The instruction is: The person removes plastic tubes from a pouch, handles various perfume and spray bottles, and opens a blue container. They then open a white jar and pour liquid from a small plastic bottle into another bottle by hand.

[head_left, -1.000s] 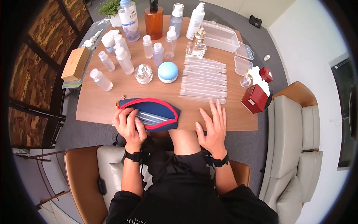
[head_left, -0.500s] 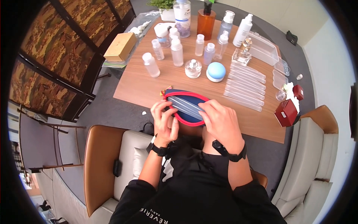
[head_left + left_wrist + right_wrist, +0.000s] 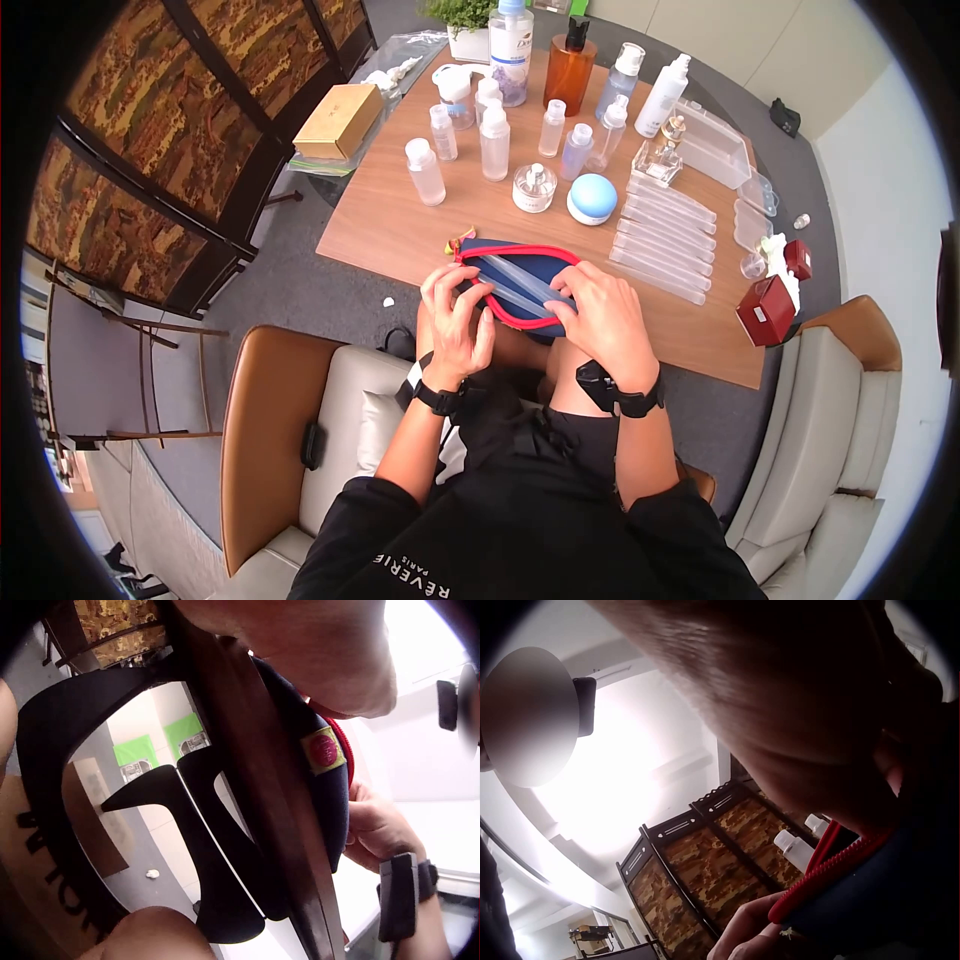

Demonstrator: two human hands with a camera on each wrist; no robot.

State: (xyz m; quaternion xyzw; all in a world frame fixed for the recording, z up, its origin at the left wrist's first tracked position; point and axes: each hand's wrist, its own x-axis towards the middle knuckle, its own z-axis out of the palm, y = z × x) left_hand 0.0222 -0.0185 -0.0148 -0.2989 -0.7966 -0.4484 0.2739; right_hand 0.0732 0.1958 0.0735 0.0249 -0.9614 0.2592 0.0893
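Note:
A dark blue pouch (image 3: 515, 262) with a red zip edge lies gaping at the table's near edge, several clear strips (image 3: 522, 283) inside it. At its left end, the left hand (image 3: 455, 325) curls its fingers over the near rim. The right hand (image 3: 612, 325) grips the opposite end, its thumb and fingertips beside the strip ends; whether it pinches a strip too is hidden. The left wrist view shows the pouch's underside (image 3: 326, 802) past the table edge, with the right hand (image 3: 382, 832) beyond. In the right wrist view, the red zip (image 3: 832, 870) runs below the right hand (image 3: 780, 712).
Behind the pouch stand several bottles (image 3: 495, 145), a glass jar (image 3: 535, 188) and a blue-lidded jar (image 3: 592, 198). More clear strips (image 3: 665, 240) lie in a row to the right, near a clear case (image 3: 712, 150) and a red box (image 3: 768, 310). A cardboard box (image 3: 340, 120) sits at left.
The right hand has come from the tabletop to the pouch's right end. Inside the pouch, the strips have shifted and spread apart. The head view has turned, moving the table scene rightward.

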